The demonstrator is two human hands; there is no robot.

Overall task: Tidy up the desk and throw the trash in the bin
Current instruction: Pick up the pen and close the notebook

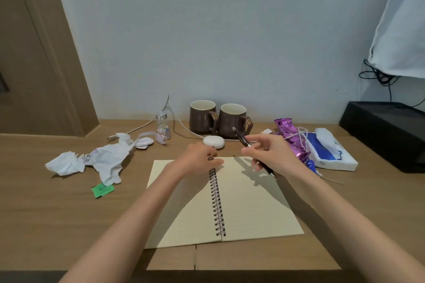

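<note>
An open spiral notebook [253,204] lies flat in the middle of the wooden desk [57,225]. My left hand [197,156] rests at the top of its spiral binding, fingers curled over the top edge. My right hand [271,151] holds a black pen [241,139] above the right page, tilted with one end toward the mugs. Crumpled white paper [92,162] lies at the left, a small green packet [102,190] just in front of it. A purple wrapper [291,135] lies at the right.
Two brown mugs [218,119] stand at the back by the wall, a white earbud case [213,142] in front of them. A small clear bottle [163,125], white cables, a tissue pack [331,154] and a black box [386,131] are also on the desk.
</note>
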